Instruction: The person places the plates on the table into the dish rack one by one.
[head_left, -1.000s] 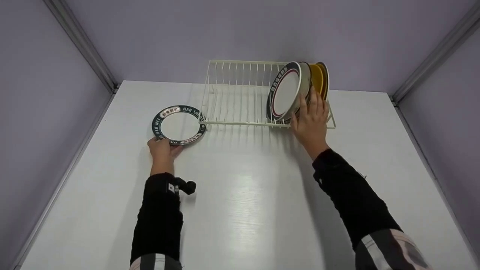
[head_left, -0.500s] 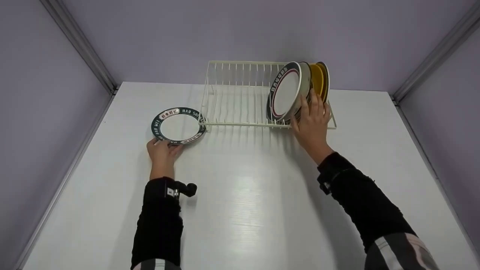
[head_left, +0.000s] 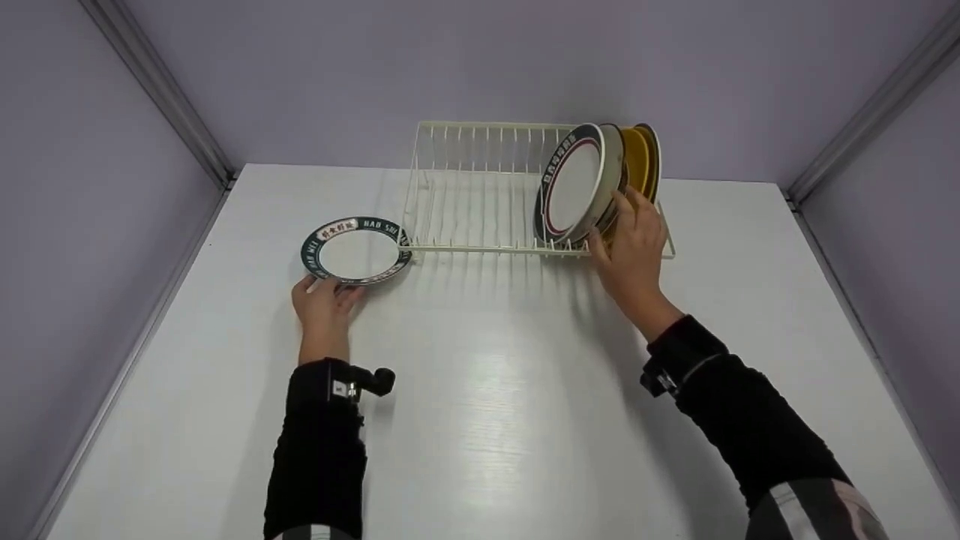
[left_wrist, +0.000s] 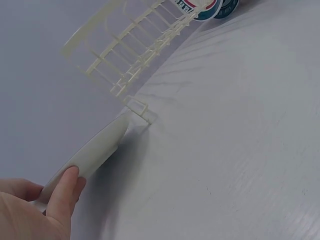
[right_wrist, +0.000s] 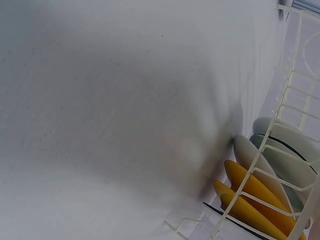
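A white plate with a dark lettered rim [head_left: 357, 251] lies left of the cream wire dish rack [head_left: 480, 187]. My left hand [head_left: 324, 298] pinches its near edge, thumb [left_wrist: 65, 192] on the rim [left_wrist: 95, 150], and the near side is raised a little. Standing in the rack's right end are a black-rimmed white plate [head_left: 571, 184], a pale plate behind it and yellow plates [head_left: 637, 157]. My right hand [head_left: 634, 240] grips the lower edge of these standing plates, thumb in front and fingers behind. The right wrist view shows the yellow plates [right_wrist: 250, 190] through the rack wires [right_wrist: 295, 100], not the hand.
The white table [head_left: 487, 420] is boxed in by lilac walls on the left, back and right. The rack's left and middle slots [head_left: 465, 165] stand free. The lying plate's far edge is close to the rack's front left corner [left_wrist: 137, 105].
My right hand's fingers went from lying flat against the standing plates to curling round their edge, and that forearm swung right. The left hand has tipped the lying plate's near edge up slightly.
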